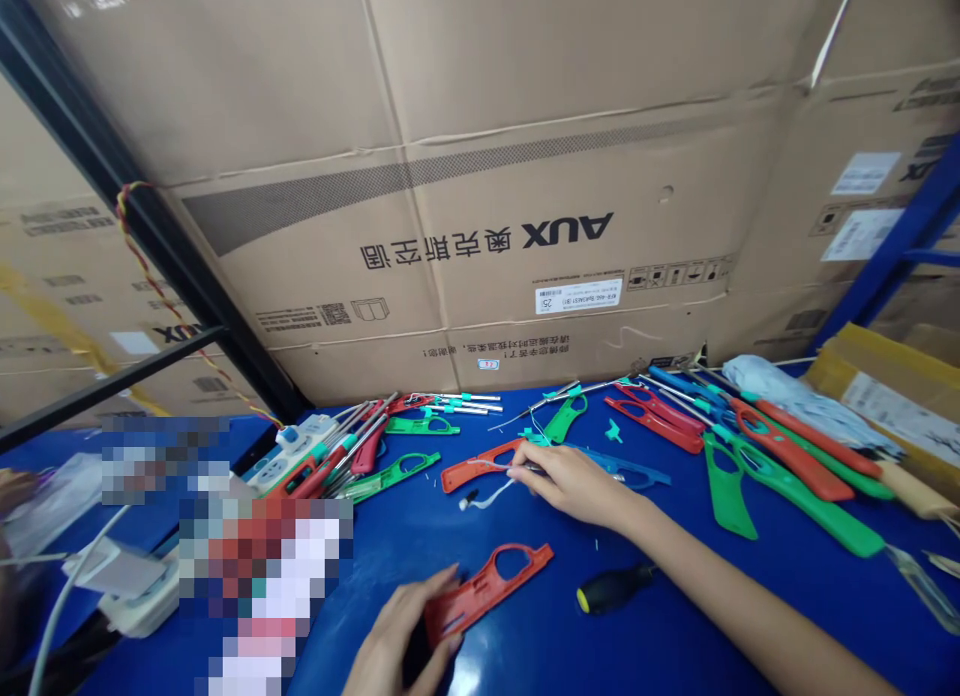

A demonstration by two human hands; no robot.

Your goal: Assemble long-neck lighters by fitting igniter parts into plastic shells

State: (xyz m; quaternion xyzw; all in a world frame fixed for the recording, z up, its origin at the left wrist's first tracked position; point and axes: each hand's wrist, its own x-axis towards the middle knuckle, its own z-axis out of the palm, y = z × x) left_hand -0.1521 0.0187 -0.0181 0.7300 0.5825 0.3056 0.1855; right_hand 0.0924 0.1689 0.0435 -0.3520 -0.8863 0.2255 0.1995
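Note:
My left hand (409,626) grips a red plastic handle half (489,588) by its wide end, thumb below and fingers above. The half lies hollow side up, with an oval loop at its far right end. Past it, the fingers of my right hand (551,476) are pinched on a thin white wire (491,498) with a small dark piece at its end. That hand is over the right end of an orange handle half (476,468), partly covering it. A blue handle half (634,468) lies behind my right wrist. Under my right forearm rests a black-and-yellow screwdriver (611,588).
Several green handle halves (727,491), red ones (660,416) and metal rods (469,406) lie across the blue table. Power strips (289,456) stand at left, partly pixelated. Cardboard (480,176) walls the back. Another person's hand (15,491) shows at far left.

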